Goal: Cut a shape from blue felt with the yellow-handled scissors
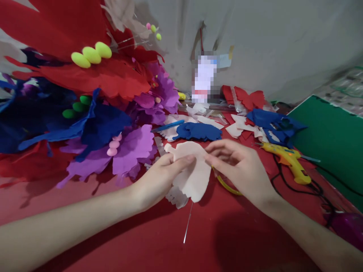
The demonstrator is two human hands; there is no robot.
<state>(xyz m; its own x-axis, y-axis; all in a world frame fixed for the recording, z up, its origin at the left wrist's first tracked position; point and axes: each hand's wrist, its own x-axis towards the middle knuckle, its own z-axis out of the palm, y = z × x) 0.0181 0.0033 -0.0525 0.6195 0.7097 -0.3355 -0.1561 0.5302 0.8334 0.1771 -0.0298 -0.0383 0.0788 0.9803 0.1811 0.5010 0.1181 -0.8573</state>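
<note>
A pale pink butterfly-wing cutout point(197, 177) with a scalloped edge is held up between my two hands above the red tabletop. My left hand point(161, 175) grips its left side, thumb across the front and fingers hidden behind. At the upper right edge, the thumb and fingertips of my right hand point(235, 162) pinch it. Below the cutout, a thin shiny strand or wire point(186, 226) points down towards me. Part of another pale cutout point(178, 196) shows beneath. Under my right hand lies a yellow curved loop point(227, 186), mostly covered.
Finished red, blue and purple butterflies point(96, 81) crowd the left. Blue wing cutouts point(198, 131) and a blue pen point(170, 125) lie ahead. To the right are a yellow glue gun point(289, 158), its black cord point(292, 189) and a green board point(326, 139). A blurred phone point(204, 77) stands against the wall.
</note>
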